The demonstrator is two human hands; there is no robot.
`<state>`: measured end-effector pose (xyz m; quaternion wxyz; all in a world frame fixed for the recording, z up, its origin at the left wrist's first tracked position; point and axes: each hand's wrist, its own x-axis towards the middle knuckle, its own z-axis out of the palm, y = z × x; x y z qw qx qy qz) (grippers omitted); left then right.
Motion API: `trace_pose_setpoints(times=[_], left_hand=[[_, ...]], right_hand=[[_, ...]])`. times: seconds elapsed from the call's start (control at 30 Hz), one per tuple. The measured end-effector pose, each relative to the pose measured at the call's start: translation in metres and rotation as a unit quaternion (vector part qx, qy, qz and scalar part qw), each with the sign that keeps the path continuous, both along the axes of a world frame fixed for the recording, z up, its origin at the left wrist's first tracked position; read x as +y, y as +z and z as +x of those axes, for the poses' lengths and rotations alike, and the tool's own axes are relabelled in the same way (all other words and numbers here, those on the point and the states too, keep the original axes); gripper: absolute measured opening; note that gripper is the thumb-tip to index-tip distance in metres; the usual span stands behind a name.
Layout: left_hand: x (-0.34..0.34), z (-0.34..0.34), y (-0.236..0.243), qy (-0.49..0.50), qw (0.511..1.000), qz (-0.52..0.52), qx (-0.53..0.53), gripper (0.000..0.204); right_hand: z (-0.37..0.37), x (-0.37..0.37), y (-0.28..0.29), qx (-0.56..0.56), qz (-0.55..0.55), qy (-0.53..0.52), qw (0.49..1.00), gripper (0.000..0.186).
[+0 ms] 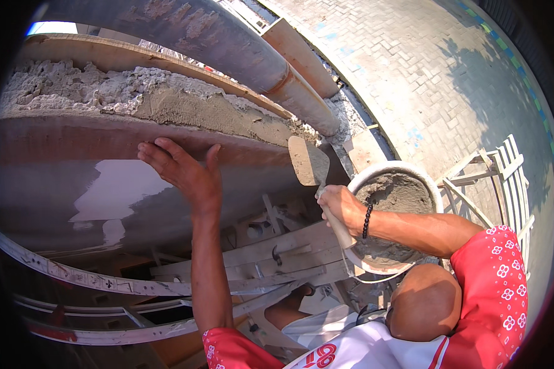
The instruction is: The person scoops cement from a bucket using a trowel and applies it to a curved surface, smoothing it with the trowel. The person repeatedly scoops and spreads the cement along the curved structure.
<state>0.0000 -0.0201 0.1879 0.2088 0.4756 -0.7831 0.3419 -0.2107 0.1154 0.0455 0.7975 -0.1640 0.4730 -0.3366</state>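
My left hand (pixel 187 175), fingers stretched and thumb apart, rests against a long reddish-brown board (pixel 74 136) along the wall's edge. Wrapped round a wooden handle, my right hand (pixel 343 208) holds a trowel (pixel 309 161). Its broad blade points away from me and has grey mortar on it. The blade is close to the right end of a strip of damp, smoothed mortar (pixel 209 114); whether it touches is unclear. Rough, paler mortar (pixel 74 89) covers the ledge farther left. Beneath my right forearm is a round white bucket (pixel 434 184) holding wet mortar (pixel 400 192).
A thick grey pipe (pixel 227 46) slants over the ledge, beside a wooden plank (pixel 80 50). Below lie a ladder (pixel 135 284), wooden planks (pixel 240 261) and a hammer (pixel 277 255). A slatted wooden frame (pixel 504 178) stands right of the bucket, near block paving (pixel 406 80).
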Motion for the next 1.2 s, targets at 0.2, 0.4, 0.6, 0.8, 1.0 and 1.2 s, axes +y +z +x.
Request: trace_pose_setpoints(times=[0.2,0.4,0.6,0.8,1.0,1.2], left_hand=[[-0.001,-0.005,-0.004,-0.021,1.0,-0.003,0.009,0.113],[0.002,-0.002,0.001,-0.007,1.0,0.012,0.024,0.114],[0.001,-0.002,-0.001,-0.013,1.0,0.003,0.026,0.113],[0.001,0.0,-0.003,-0.018,1.0,-0.002,0.022,0.11],[-0.001,0.004,-0.003,-0.004,1.0,0.004,0.022,0.111],[-0.003,0.002,0.0,-0.012,1.0,-0.009,0.004,0.115]], right_hand=[[-0.023,-0.033,-0.007,-0.047,0.089,-0.019,0.995,0.034],[-0.044,-0.079,-0.012,0.031,0.111,0.045,0.992,0.028],[-0.042,-0.125,-0.058,0.17,0.049,0.112,0.978,0.029],[-0.035,-0.137,-0.079,0.181,0.064,0.138,0.972,0.035],[-0.036,-0.138,-0.077,0.151,0.057,0.154,0.975,0.042],[-0.026,-0.147,-0.092,0.077,0.001,0.172,0.982,0.045]])
